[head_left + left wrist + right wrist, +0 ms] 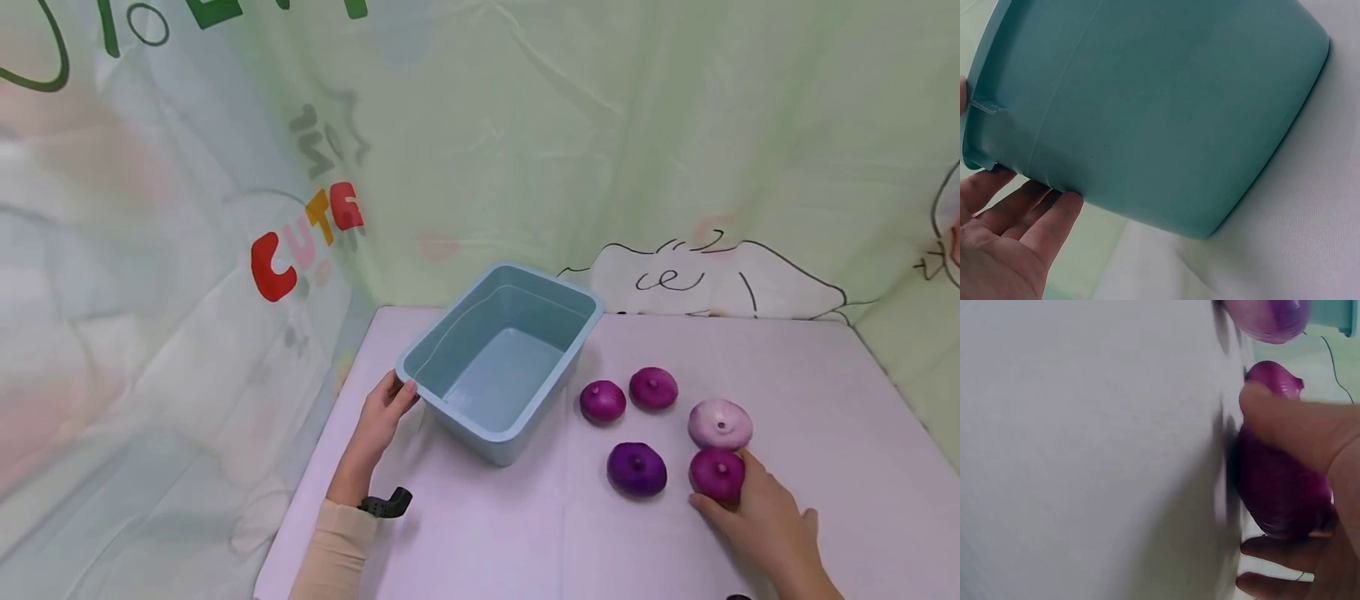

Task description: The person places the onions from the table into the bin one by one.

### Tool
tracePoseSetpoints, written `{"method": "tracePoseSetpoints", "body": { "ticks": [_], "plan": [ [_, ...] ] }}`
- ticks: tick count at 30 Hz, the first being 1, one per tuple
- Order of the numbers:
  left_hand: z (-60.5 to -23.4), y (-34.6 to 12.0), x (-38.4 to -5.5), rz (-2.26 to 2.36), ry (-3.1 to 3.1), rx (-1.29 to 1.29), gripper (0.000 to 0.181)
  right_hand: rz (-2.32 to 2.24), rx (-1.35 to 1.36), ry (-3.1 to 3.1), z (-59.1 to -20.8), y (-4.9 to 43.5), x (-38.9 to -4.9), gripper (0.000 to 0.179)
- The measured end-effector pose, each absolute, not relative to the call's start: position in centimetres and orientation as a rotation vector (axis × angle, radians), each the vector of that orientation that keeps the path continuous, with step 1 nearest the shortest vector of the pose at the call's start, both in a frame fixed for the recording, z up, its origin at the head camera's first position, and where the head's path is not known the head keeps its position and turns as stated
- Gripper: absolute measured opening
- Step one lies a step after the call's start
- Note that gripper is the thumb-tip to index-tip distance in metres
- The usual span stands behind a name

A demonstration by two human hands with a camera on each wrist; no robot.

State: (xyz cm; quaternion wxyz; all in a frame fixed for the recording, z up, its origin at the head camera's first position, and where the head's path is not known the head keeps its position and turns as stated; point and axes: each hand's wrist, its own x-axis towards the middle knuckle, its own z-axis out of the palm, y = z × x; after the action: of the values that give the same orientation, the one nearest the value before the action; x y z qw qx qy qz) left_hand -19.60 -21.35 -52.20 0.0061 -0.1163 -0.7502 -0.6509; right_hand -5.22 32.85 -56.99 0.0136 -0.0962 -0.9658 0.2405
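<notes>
My left hand (381, 417) holds the near left corner of a blue-green plastic basin (510, 375), its thumb over the rim. In the left wrist view, its fingers (1054, 225) bear on the basin's outer wall (1166, 119). My right hand (768, 512) grips a magenta onion (717, 475) at the right, thumb and fingers around its sides, as the right wrist view also shows. Just behind that onion sits a pale pink-white onion (720, 423). A dark purple onion (636, 470) lies to the left, with two smaller magenta onions, one (602, 402) nearer the basin and another (653, 388) beside it.
A white cloth covers the table (480, 533). Pale green printed curtains (487, 150) hang behind it and along the left side, coming right down to the table's edges.
</notes>
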Motion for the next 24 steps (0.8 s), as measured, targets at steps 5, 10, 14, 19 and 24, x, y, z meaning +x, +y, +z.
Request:
{"method": "tracePoseSetpoints", "body": {
  "ticks": [5,10,14,19,24],
  "plan": [
    [-52.2,-21.3,-19.6,-2.037,-2.347,-0.371,0.063,0.761,-0.412,-2.985,-57.0,32.4,-4.9,0.108],
    [-52.2,-21.2,-19.6,-2.038,-2.351,-0.380,0.060,0.849,-0.522,-3.046,-56.1,32.2,-4.8,0.111],
    [-52.0,-21.2,-19.6,-2.038,-2.339,-0.373,0.061,0.893,-0.575,-3.054,-55.5,32.0,-4.8,0.113],
    [-51.9,-21.3,-19.6,-2.037,-2.335,-0.377,0.065,1.000,-0.649,-3.026,-54.4,31.7,-4.9,0.113],
    [-51.9,-21.4,-19.6,-2.029,-2.331,-0.373,0.066,1.287,-0.679,-2.963,-51.2,30.9,-6.2,0.117]
  ]
}}
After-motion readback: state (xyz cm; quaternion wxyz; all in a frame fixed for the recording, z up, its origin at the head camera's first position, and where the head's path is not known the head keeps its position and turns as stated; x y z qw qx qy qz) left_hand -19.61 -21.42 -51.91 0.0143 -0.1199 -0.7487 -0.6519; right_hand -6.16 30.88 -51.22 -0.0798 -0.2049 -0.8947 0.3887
